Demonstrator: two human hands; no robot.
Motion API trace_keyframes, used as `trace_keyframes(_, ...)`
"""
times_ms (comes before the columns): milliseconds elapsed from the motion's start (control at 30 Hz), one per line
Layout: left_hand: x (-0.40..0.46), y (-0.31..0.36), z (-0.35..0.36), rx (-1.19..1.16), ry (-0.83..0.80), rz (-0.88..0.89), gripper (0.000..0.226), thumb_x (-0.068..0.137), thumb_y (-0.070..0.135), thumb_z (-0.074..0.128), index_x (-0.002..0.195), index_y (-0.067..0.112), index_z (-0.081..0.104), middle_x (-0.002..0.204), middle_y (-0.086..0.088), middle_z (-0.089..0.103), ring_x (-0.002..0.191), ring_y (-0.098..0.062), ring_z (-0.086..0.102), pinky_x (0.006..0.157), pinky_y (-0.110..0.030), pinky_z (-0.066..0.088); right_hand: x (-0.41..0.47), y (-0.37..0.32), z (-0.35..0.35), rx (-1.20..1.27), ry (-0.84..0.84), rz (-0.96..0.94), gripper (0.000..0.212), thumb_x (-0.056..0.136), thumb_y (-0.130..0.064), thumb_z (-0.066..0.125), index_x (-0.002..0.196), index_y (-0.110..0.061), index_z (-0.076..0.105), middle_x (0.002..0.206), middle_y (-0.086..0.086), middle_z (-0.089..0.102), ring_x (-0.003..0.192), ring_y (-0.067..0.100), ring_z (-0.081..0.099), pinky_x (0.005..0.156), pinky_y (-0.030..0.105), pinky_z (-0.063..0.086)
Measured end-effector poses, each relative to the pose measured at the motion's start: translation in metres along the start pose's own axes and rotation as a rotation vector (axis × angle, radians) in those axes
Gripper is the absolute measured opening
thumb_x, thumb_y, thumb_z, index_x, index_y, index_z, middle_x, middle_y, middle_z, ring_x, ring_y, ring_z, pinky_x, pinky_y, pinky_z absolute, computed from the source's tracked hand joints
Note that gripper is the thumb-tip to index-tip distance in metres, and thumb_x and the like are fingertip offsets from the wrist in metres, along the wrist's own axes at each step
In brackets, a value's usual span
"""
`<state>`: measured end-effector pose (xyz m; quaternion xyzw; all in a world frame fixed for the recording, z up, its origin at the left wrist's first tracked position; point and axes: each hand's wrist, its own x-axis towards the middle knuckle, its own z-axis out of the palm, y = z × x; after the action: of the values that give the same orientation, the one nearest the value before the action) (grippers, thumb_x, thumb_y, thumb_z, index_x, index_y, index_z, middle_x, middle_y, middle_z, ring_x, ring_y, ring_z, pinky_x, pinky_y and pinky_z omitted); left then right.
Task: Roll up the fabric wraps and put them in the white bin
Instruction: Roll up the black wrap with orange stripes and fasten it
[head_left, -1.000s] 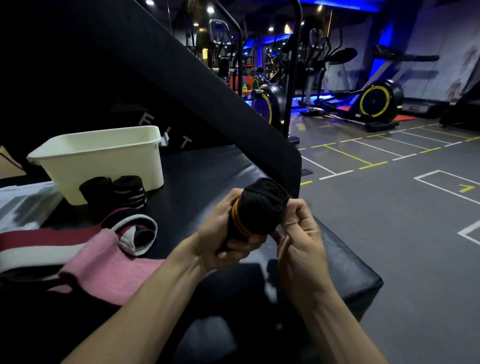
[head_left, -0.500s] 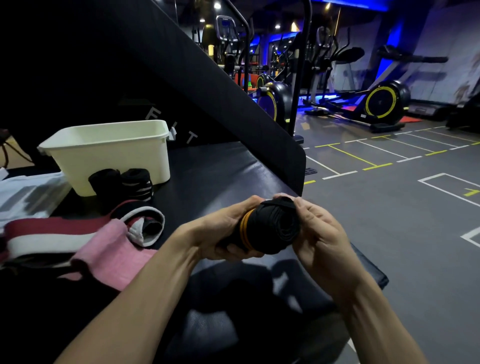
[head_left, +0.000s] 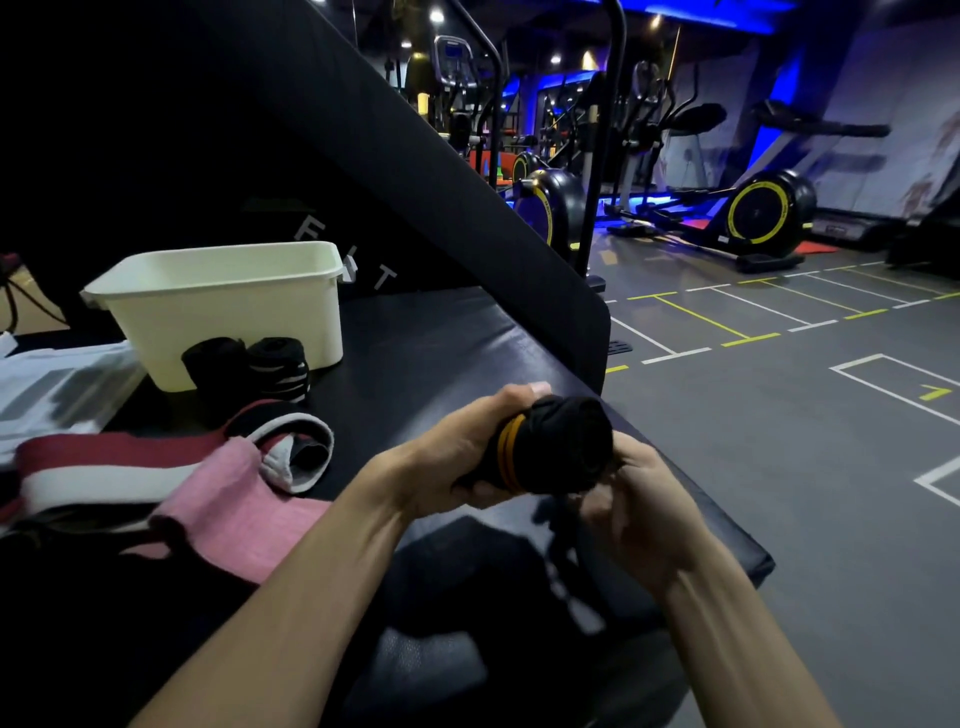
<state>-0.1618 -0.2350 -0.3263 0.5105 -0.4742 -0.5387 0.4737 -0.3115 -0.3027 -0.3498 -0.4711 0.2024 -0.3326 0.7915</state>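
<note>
Both hands hold one black rolled wrap (head_left: 558, 447) with orange stripes above the worktop (head_left: 441, 338): the left hand (head_left: 462, 452) grips its striped end, the right hand (head_left: 631, 499) pinches its loose tail. Beyond the left hand, farther left, stands the white bin (head_left: 218, 312), two rolled black wraps (head_left: 247, 366) touching its front.

The right hand (head_left: 631, 506) is now lowered from the front of the black roll (head_left: 558, 447) to beneath its end, where the fingers are curled at the loose fabric. The roll's dark end face, covered half a second ago, is exposed. The roll is gripped by the left hand (head_left: 457, 457) nearer the bench's (head_left: 441, 332) right edge than a second ago.
</note>
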Motion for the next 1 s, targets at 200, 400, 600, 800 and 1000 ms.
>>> trace_keyframes(200,0.004,0.001,-0.005,-0.063,0.159,0.093,0.051,0.092,0.060,0.046,0.061,0.022,0.060,0.048,0.000,0.045,0.031,-0.010,0.027,0.040,-0.026,0.004,0.000,0.005,-0.002,-0.012,0.030,0.138,0.022,0.101,-0.013,0.042,0.099,-0.015,0.064,0.089,0.002,0.067,0.079,0.015,0.059,0.068,0.030,0.038)
trace_keyframes(400,0.004,0.003,-0.024,0.179,0.417,0.282,0.039,0.093,0.057,0.058,0.079,0.021,0.057,0.060,0.004,0.046,0.045,-0.012,0.040,0.039,-0.020,0.026,0.000,0.008,-0.011,-0.024,0.292,0.044,0.030,0.103,-0.039,0.050,0.099,-0.011,0.060,0.094,0.010,0.063,0.080,0.028,0.068,0.059,0.039,0.060)
trace_keyframes(600,0.003,-0.002,-0.022,0.500,0.306,0.369,0.044,0.079,0.051,0.083,0.115,0.030,0.068,0.092,0.003,0.068,0.079,-0.008,0.066,0.065,-0.019,0.050,-0.009,0.009,-0.006,-0.270,0.086,-0.164,0.045,0.081,-0.051,0.063,0.120,-0.026,0.063,0.112,0.011,0.074,0.091,0.034,0.075,0.060,0.038,0.057)
trace_keyframes(800,-0.001,0.002,-0.026,0.322,0.170,0.420,0.064,0.080,0.028,0.085,0.139,0.029,0.060,0.120,-0.008,0.069,0.105,-0.019,0.070,0.086,-0.032,0.056,-0.007,0.004,-0.011,-0.027,0.108,-0.078,0.055,0.090,-0.057,0.047,0.110,-0.011,0.071,0.100,0.015,0.074,0.068,0.018,0.065,0.055,0.028,0.051)
trace_keyframes(1000,0.003,0.001,-0.020,0.273,0.237,0.454,0.059,0.076,0.057,0.082,0.125,0.028,0.068,0.114,-0.010,0.070,0.101,-0.022,0.069,0.081,-0.035,0.058,-0.006,0.006,-0.009,0.100,0.007,0.061,0.065,0.098,-0.057,0.037,0.110,-0.005,0.073,0.101,0.021,0.071,0.065,0.018,0.058,0.058,0.031,0.051)
